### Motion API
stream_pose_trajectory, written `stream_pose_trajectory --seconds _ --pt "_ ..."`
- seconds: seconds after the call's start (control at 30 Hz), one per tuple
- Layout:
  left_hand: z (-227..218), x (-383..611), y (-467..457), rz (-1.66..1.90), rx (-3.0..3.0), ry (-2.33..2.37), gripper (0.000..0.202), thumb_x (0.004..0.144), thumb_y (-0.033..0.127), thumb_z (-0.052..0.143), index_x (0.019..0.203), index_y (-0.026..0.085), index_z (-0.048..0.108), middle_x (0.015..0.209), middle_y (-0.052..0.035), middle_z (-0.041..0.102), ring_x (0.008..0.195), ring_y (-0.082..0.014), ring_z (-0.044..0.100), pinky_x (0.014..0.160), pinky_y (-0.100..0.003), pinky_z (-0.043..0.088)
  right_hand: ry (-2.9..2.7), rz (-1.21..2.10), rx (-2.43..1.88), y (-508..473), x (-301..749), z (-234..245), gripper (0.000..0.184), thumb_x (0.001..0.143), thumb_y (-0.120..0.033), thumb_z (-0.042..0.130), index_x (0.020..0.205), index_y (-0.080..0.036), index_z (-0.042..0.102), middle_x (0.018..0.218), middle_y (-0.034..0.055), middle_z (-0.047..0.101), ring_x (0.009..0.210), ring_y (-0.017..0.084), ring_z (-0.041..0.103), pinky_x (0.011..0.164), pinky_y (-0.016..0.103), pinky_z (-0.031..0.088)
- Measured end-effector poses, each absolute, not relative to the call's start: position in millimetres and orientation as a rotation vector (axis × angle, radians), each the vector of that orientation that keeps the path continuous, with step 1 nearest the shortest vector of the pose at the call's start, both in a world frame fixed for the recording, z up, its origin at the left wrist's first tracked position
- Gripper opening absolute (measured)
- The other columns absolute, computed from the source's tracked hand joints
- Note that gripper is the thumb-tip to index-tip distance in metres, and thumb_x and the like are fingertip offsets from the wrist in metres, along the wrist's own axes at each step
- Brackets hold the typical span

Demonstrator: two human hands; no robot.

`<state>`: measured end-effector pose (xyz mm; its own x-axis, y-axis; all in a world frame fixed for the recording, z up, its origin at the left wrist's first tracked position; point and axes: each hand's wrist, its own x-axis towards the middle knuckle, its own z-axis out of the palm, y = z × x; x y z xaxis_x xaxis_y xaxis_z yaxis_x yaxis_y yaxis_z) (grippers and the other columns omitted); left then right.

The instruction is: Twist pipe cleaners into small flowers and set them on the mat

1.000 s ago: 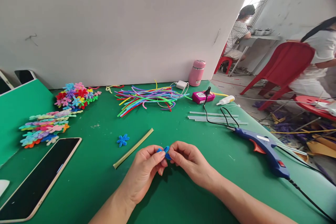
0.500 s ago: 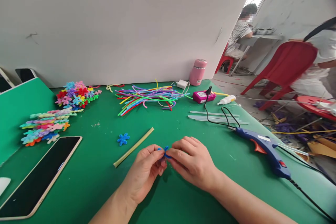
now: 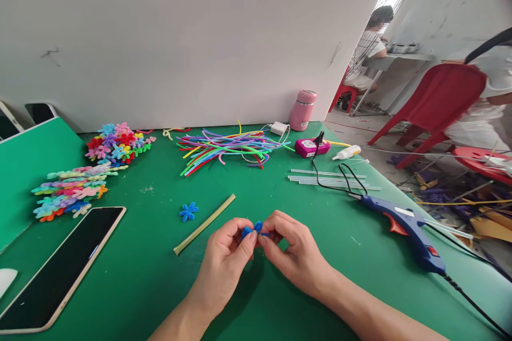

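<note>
Well, just below the frame's centre, the left hand (image 3: 226,264) and right hand (image 3: 299,251) pinch a blue fuzzy piece (image 3: 258,227), stretched roughly left to right, loops upward.

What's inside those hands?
The left hand and right hand hold a fuzzy blue piece between them. Part of it pokes out on top, but the hands cover the rest, so its whole shape can't be seen.
</note>
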<state>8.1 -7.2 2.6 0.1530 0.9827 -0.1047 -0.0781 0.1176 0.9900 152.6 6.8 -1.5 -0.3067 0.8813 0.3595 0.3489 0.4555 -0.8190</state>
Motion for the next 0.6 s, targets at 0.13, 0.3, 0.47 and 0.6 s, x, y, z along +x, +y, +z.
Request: stream_pose_trajectory --seconds 0.13,0.3,0.47,0.6 --pt "9 7 -9 1.036 1.304 1.137 0.013 0.076 0.031 0.055 0.073 0.019 0.059 0.06 0.0023 0.048 0.055 -0.0104 0.04 0.05 -0.02 0.035 -1.431 1.5 -1.017 5 150 2 0.019 0.074 -0.03 0.053 0.062 -0.016 0.048 0.053 -0.0044 0.038 0.05 0.008 0.031 0.047 0.021 0.025" --pt "15 6 -9 1.061 1.456 1.158 0.009 0.073 0.027 0.058 0.073 0.02 0.064 0.063 0.0004 0.053 0.055 -0.0117 0.043 0.051 -0.021 0.036 -0.755 2.145 -0.825 5 148 1 0.025 0.063 -0.026 0.065 0.057 -0.015 0.043 0.049 -0.0073 0.033 0.046 0.004 0.024 0.046 0.018 0.018" --pt "7 6 -5 1.059 1.216 1.147 0.012 0.074 0.031 0.058 0.075 0.02 0.062 0.061 0.0015 0.053 0.056 -0.0114 0.044 0.053 -0.021 0.037 -0.742 2.132 -0.867 9 151 0 0.023 0.063 -0.029 0.067 0.061 -0.014 0.05 0.052 -0.0052 0.041 0.047 0.004 0.032 0.046 0.017 0.022" --pt "3 7 -3 1.034 0.997 1.08 0.014 0.074 0.031 0.058 0.08 0.019 0.062 0.067 0.0005 0.057 0.062 -0.0116 0.046 0.056 -0.021 0.039 -0.95 1.96 -0.992 11 153 1 0.026 0.065 -0.037 0.065 0.062 -0.014 0.054 0.055 -0.0034 0.047 0.048 0.005 0.036 0.047 0.019 0.024"
